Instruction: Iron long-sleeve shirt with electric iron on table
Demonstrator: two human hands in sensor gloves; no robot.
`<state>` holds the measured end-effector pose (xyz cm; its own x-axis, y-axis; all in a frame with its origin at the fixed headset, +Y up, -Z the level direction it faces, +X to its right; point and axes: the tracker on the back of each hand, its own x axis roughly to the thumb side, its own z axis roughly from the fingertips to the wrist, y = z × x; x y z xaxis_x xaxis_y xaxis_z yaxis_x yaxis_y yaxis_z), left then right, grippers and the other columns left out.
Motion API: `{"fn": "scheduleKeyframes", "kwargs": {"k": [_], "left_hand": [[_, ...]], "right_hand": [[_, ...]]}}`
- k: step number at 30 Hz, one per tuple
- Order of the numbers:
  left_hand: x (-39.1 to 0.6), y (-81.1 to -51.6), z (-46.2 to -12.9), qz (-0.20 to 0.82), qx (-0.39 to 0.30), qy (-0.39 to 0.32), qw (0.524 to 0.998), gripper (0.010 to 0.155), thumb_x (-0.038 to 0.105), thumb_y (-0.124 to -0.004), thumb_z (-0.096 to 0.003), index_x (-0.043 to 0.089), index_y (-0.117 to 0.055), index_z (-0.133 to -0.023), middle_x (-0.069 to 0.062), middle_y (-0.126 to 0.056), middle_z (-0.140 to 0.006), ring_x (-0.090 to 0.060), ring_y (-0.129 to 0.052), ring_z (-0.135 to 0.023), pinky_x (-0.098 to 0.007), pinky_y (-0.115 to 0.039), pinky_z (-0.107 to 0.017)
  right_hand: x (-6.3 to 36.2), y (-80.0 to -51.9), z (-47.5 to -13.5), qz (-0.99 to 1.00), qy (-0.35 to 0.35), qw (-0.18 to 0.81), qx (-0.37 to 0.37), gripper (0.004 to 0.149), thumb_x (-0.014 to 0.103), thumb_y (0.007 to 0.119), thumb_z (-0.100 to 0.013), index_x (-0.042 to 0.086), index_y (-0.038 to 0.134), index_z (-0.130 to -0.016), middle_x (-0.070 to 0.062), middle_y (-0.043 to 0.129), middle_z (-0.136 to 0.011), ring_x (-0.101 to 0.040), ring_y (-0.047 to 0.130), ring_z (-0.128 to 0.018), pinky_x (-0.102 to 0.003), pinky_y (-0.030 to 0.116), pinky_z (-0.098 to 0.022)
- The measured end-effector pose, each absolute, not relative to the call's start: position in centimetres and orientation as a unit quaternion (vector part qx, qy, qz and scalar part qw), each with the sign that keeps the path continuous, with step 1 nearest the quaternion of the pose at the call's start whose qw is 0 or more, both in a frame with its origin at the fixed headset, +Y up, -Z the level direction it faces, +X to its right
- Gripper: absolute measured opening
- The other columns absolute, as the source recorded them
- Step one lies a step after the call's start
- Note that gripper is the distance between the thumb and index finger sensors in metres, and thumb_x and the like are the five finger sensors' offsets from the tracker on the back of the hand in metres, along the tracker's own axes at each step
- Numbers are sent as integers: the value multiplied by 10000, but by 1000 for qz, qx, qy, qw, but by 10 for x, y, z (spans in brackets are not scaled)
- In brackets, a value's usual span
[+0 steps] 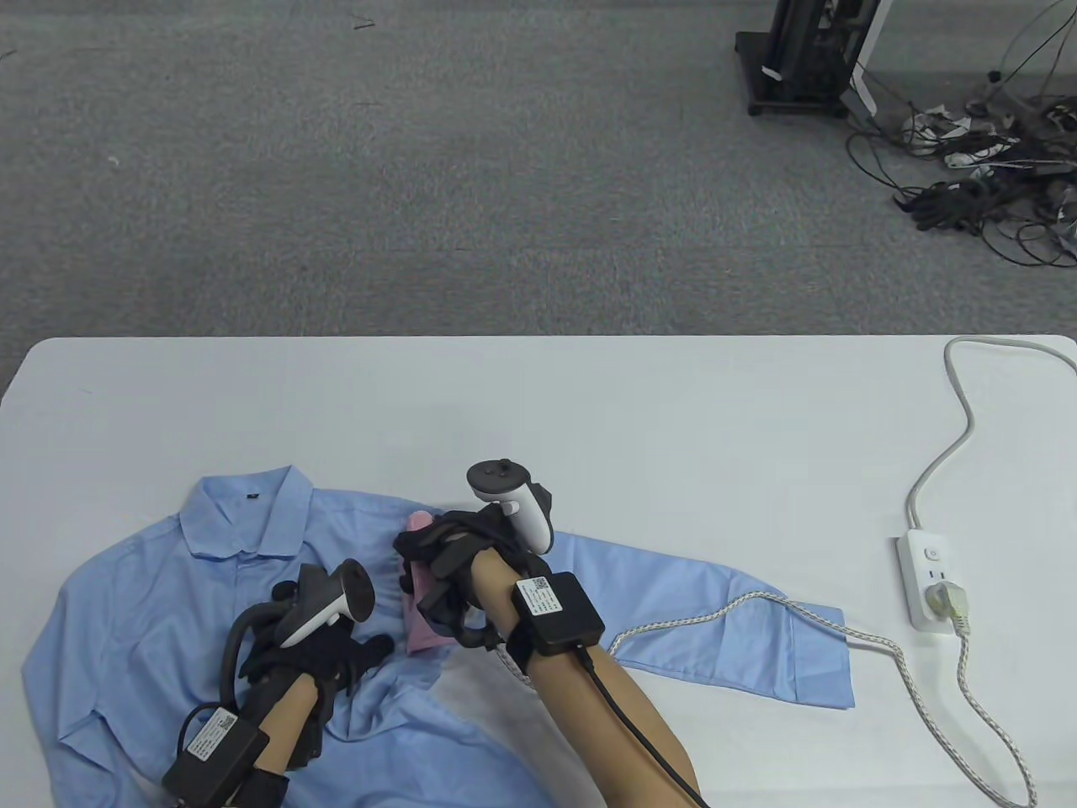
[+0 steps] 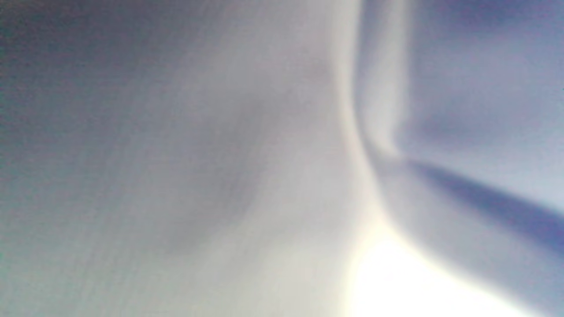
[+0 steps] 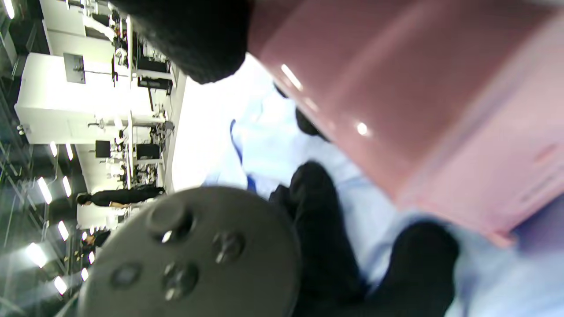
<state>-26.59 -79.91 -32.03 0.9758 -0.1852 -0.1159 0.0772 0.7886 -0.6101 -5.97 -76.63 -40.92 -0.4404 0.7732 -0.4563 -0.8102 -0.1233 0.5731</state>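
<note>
We see the light blue shirt [image 1: 151,606] spread at the table's [image 1: 589,404] near left, one sleeve reaching right. Our right hand [image 1: 458,572] grips the pink iron [image 1: 418,627] on the shirt's chest (its braided cord [image 1: 841,631] runs to the power strip [image 1: 930,581]). Our left hand [image 1: 324,648] rests flat on the fabric, fingers spread.
</note>
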Motion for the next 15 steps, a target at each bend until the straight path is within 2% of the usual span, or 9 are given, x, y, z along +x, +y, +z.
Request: {"fn": "scheduleKeyframes", "kwargs": {"k": [15], "left_hand": [[-266,-799,-321,-72,-308,84,945,923,801,-512,-261,414,-78,-978,-50,-76,-1127,-440,-194,-1083,-651,-315,-785]], "right_hand": [[88,-764,-373,763,288,559,-150,623,330,765,-442,-144,538,-776,-221,776,-654,-294,979,-491,-469,888,-347]]}}
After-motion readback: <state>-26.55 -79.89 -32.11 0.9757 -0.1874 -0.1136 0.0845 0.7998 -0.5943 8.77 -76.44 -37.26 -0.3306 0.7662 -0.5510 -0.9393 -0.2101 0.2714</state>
